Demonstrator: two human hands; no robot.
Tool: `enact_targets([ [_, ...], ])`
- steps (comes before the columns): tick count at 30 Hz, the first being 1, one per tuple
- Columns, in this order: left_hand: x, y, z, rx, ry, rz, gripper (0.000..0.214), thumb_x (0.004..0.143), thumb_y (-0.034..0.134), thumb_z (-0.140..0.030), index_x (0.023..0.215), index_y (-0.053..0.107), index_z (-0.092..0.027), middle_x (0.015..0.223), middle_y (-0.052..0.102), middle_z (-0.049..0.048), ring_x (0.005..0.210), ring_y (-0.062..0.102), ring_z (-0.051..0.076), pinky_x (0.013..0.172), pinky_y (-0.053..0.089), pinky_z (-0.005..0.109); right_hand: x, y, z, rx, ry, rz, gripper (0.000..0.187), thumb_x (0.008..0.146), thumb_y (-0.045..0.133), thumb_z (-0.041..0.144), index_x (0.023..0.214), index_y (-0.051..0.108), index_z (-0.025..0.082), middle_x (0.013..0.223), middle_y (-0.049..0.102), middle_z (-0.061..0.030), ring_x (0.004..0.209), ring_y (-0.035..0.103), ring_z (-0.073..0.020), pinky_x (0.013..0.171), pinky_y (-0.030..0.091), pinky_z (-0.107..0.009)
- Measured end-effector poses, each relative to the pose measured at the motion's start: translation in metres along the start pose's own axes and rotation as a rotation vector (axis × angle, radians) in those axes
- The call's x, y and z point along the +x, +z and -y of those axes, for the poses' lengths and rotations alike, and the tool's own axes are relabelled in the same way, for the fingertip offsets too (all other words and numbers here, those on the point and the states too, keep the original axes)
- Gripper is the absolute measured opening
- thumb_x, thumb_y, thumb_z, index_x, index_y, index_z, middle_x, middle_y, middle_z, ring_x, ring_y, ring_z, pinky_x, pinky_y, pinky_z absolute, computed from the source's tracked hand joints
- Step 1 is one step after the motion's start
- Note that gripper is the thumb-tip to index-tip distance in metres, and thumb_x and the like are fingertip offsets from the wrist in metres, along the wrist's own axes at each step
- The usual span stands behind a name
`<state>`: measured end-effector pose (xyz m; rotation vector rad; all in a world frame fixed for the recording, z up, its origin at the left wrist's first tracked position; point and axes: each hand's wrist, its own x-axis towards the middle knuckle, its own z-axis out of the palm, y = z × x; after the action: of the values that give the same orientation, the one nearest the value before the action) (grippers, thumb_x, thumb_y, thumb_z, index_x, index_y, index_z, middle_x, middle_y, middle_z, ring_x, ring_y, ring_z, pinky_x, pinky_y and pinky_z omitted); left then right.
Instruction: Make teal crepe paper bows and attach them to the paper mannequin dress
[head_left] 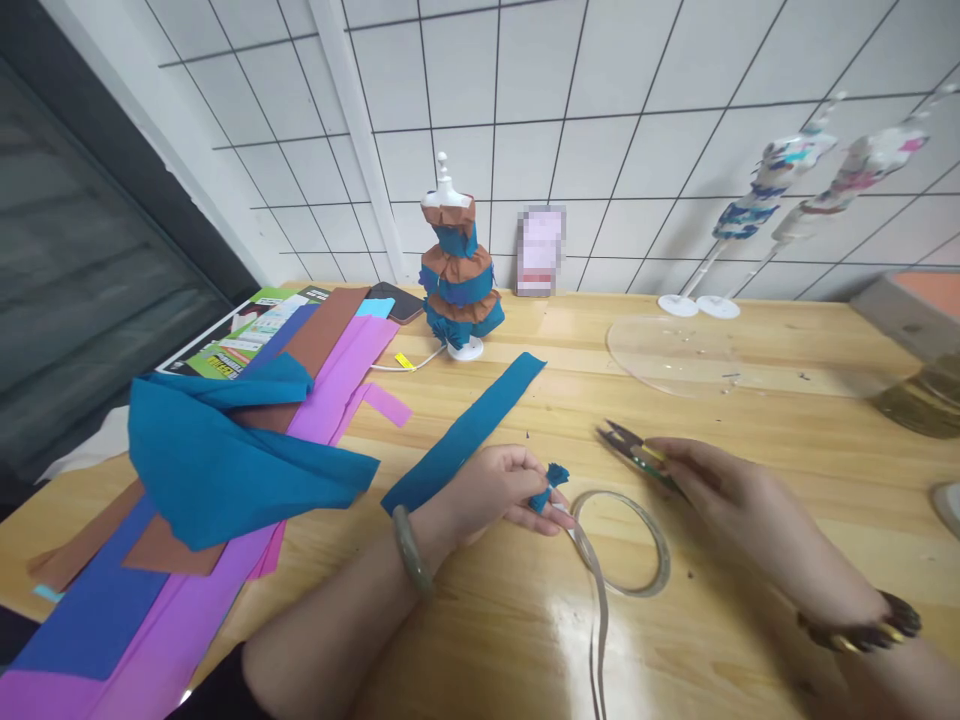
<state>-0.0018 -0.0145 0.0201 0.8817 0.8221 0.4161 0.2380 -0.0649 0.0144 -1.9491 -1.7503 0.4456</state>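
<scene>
My left hand (495, 490) rests on the wooden table (750, 420) with its fingers pinched round a small gathered piece of teal paper (549, 484). A loop of clear tape (622, 545) lies just right of that hand. My right hand (720, 490) grips a pair of small thread snips (630, 450), blades apart and pointing left toward the teal piece. A long teal paper strip (469, 430) runs from behind my left hand toward a small white mannequin (456, 265) dressed in brown and teal ruffles.
Sheets of teal, brown, purple and blue crepe paper (225, 450) pile at the left, over a printed sheet. A clear round disc (675, 355) lies at back right, with two decorated mannequins (795, 190) leaning on the tiled wall. A phone and cable sit behind.
</scene>
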Motion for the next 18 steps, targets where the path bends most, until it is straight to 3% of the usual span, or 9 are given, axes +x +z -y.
enact_targets([
  [3, -0.001, -0.002, 0.000, 0.023, 0.018, 0.050, 0.012, 0.074, 0.056, -0.021, 0.073, 0.047, -0.012, 0.076, 0.064, 0.0070, 0.072, 0.067, 0.019, 0.063, 0.053, 0.028, -0.007, -0.011, 0.015, 0.295, -0.033, 0.175, 0.029, 0.083, 0.045, 0.040, 0.095, 0.066, 0.023, 0.099, 0.069, -0.0054, 0.093, 0.063, -0.0237, 0.076, 0.051, -0.029],
  [6, -0.001, -0.003, 0.001, 0.043, 0.034, 0.090, 0.012, 0.074, 0.057, -0.022, 0.073, 0.048, -0.012, 0.077, 0.063, 0.0063, 0.071, 0.067, 0.018, 0.062, 0.053, 0.028, -0.014, -0.015, 0.028, 0.429, -0.036, 0.374, 0.022, 0.079, 0.054, 0.041, 0.087, 0.066, 0.025, 0.085, 0.068, -0.0035, 0.080, 0.062, -0.0204, 0.068, 0.051, -0.026],
  [10, -0.003, -0.001, -0.001, 0.067, 0.013, 0.123, 0.015, 0.072, 0.059, -0.023, 0.073, 0.048, -0.012, 0.075, 0.063, 0.0058, 0.069, 0.067, 0.017, 0.062, 0.053, 0.028, -0.018, -0.011, 0.030, 0.503, -0.016, 0.495, 0.015, 0.075, 0.061, 0.037, 0.078, 0.066, 0.023, 0.070, 0.062, -0.0015, 0.063, 0.055, -0.0156, 0.056, 0.047, -0.024],
  [18, -0.006, 0.001, -0.001, 0.137, -0.021, 0.239, 0.017, 0.073, 0.059, -0.025, 0.075, 0.048, -0.013, 0.070, 0.062, 0.0041, 0.060, 0.066, 0.014, 0.058, 0.051, 0.025, -0.016, -0.012, 0.033, 0.474, -0.024, 0.684, 0.021, 0.079, 0.056, 0.040, 0.080, 0.062, 0.020, 0.073, 0.058, -0.0002, 0.065, 0.050, -0.0133, 0.058, 0.043, -0.024],
])
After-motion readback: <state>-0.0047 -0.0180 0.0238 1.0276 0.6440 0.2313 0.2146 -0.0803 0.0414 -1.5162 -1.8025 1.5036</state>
